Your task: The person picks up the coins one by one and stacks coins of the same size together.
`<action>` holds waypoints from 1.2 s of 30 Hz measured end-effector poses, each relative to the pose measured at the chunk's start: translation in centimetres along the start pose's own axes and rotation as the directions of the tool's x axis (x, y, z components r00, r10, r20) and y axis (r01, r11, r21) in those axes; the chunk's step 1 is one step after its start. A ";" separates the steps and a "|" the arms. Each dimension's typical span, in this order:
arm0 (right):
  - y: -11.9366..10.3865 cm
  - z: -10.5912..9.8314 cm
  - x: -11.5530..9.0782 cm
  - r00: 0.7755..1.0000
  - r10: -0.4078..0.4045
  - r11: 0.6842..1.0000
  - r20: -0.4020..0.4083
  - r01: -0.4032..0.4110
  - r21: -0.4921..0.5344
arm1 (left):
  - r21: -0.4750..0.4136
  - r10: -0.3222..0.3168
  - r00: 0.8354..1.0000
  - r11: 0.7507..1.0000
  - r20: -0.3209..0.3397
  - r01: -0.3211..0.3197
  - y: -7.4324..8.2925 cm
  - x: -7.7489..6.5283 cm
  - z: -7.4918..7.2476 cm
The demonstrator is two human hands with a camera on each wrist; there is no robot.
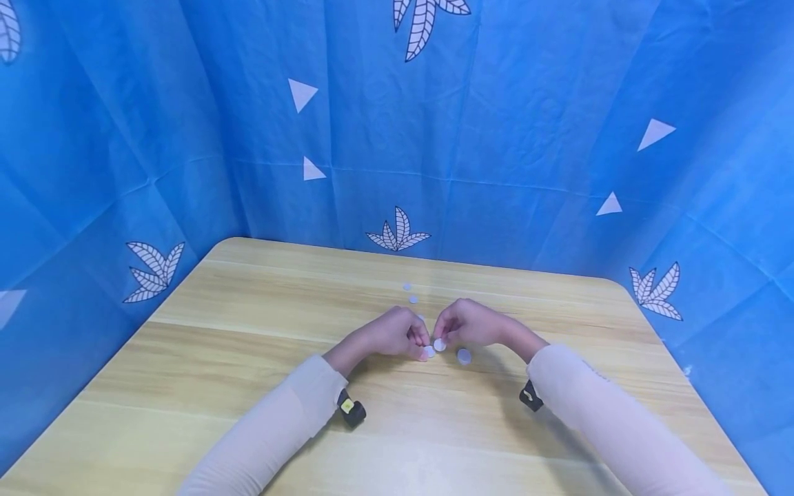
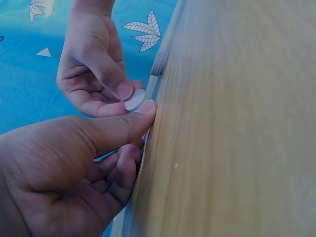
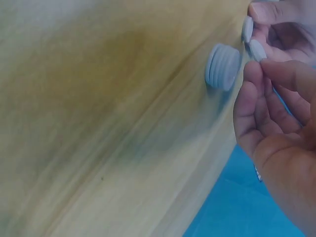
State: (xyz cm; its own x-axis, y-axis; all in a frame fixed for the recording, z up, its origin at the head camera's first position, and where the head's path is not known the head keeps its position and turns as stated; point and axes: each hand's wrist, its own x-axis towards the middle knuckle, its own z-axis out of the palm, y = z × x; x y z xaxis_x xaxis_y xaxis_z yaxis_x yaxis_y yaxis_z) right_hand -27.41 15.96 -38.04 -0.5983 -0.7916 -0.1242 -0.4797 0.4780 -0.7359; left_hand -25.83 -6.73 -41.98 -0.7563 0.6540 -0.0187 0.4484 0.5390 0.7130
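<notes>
Over the middle of the table, my left hand (image 1: 397, 332) pinches a small white round disc (image 1: 429, 351) between thumb and fingers. Close beside it, my right hand (image 1: 469, 322) pinches another white disc (image 1: 440, 344) with thumb and forefinger. The right wrist view shows both thin discs near each other, the left hand's disc (image 3: 247, 29) just beyond the right hand's disc (image 3: 257, 50). A short stack of several such discs (image 3: 223, 67) stands on the table near my right hand. In the left wrist view, my left thumb mostly hides the left disc.
Farther back on the wooden table (image 1: 248, 289) lie loose white discs, one at the far end (image 1: 406, 286), one nearer (image 1: 413, 299), and another partly behind my left hand. A blue patterned curtain (image 1: 384, 124) hangs around the table's back and sides.
</notes>
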 end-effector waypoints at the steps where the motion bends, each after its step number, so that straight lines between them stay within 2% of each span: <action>1: 0.0 0.1 0.0 1.000 0.010 1.000 0.000 -0.010 0.011 | 0.002 0.000 1.000 1.000 -0.001 0.000 0.0 0.0 0.0; 9: 0.2 0.6 0.1 0.995 0.099 0.990 -0.006 -0.098 0.098 | 0.010 0.001 1.000 1.000 0.000 -0.001 0.1 0.1 0.0; 13: 0.4 0.7 0.1 0.986 0.164 0.973 -0.004 -0.161 0.167 | 0.001 -0.004 1.000 1.000 0.001 0.004 0.2 0.0 0.0; 19: 0.5 1.1 0.3 0.977 0.215 0.946 0.009 -0.211 0.245 | 0.004 -0.006 1.000 1.000 0.000 0.006 0.2 0.0 0.0; 36: 0.2 1.9 0.6 0.962 0.275 0.933 -0.007 -0.265 0.243 | -0.002 0.019 1.000 1.000 -0.006 -0.019 -0.2 0.1 0.1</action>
State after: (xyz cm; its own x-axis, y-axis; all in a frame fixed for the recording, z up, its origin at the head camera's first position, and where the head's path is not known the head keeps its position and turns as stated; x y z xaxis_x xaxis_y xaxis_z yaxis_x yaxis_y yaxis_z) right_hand -26.70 14.84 -39.50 -0.7116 -0.6272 -0.3165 -0.1333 0.5629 -0.8157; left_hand -25.90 -6.72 -42.17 -0.7507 0.6606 -0.0013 0.4617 0.5260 0.7143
